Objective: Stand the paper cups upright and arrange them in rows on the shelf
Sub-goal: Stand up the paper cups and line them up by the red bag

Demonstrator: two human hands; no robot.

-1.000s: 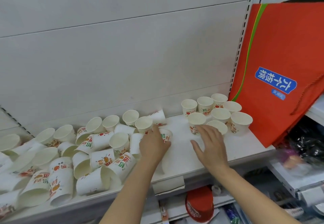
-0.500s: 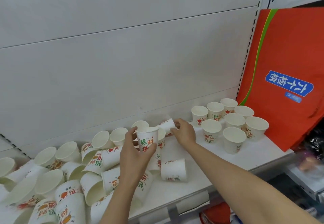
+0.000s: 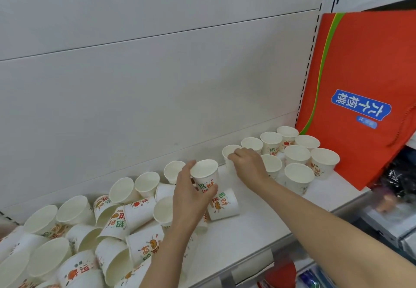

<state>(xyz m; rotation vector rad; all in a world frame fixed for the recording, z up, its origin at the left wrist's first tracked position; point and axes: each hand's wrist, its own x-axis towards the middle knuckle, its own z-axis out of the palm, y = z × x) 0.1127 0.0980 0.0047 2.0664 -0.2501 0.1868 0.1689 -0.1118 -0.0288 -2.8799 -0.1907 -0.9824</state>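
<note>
White paper cups with red and green print cover the white shelf (image 3: 252, 229). My left hand (image 3: 191, 195) grips one upright cup (image 3: 205, 174), raised over the heap. My right hand (image 3: 248, 166) holds another upright cup (image 3: 229, 152) by its side, at the left end of the back row. Several cups stand upright in rows (image 3: 299, 155) at the right. A heap of tipped cups (image 3: 96, 231) fills the left part, and one cup (image 3: 224, 204) stands upside down beside my left hand.
An orange bag (image 3: 364, 85) with a blue label leans against the shelf's right end, right behind the upright rows. A grey back panel (image 3: 157, 73) closes the rear. Lower shelves with goods show at the bottom right.
My right hand has carried its cup rightwards and turned it upright beside the back row. My left hand has lifted its cup slightly. The view shifted a little.
</note>
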